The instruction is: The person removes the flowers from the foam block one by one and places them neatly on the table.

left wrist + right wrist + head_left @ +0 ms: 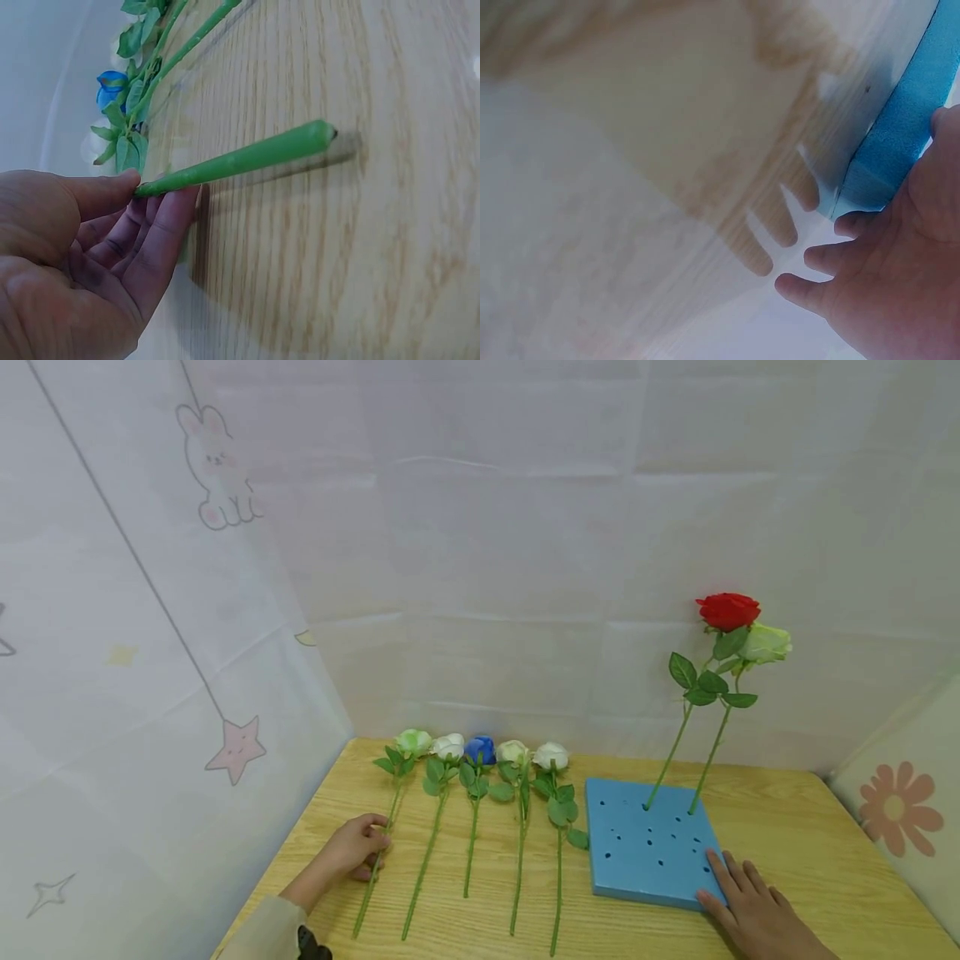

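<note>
At the left end of a row of artificial roses, my left hand [354,850] pinches the stem of a light green rose [413,742] between thumb and fingers. In the left wrist view the green stem [247,155] points away from the fingertips, its cut end just over the wood and casting a shadow. My right hand [756,910] lies with fingers spread at the near right corner of a blue foam board [633,870] full of small holes. A red rose [727,612] and a pale green rose [765,644] stand in the board's far holes, leaning right.
Beside the pinched rose lie a white rose [448,747], a blue rose [480,750], a cream rose [513,753] and another white rose [551,756], stems toward me. The wooden table [442,918] meets a pale cloth backdrop [487,568] behind and at both sides.
</note>
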Demonstrator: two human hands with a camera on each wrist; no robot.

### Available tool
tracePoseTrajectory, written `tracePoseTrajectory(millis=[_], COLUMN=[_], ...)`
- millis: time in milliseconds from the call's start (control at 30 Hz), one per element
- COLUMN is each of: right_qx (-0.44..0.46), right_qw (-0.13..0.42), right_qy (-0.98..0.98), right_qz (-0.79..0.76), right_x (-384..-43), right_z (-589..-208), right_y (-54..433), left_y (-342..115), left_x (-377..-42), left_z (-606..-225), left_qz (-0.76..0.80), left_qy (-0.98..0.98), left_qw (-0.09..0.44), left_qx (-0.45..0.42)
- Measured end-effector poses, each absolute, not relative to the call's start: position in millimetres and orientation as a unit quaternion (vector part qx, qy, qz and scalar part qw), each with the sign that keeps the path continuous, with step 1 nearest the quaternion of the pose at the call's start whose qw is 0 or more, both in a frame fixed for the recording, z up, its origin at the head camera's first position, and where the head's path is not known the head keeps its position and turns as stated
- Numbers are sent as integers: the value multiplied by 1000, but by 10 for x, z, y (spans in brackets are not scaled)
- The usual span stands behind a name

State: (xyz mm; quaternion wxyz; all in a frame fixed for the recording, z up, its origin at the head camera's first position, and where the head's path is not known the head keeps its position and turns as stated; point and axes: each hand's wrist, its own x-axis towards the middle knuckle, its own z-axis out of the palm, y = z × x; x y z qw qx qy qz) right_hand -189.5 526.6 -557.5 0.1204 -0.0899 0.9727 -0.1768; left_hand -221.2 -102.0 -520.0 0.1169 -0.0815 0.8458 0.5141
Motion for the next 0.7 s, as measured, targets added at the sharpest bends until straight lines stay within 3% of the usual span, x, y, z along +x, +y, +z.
tracePoseTrajectory(millis=[700], right_qx=[-87], right_qw=[141], right_qy=[968], right_qz=[-186], right_x=[-1917], right_z=[-5606], right_y=[5293], left_y=[-904], left_x=[-2201], left_z=[-5189], left_qz=[482], left_qy=[866], left_qw=[124], left_qx=[-50])
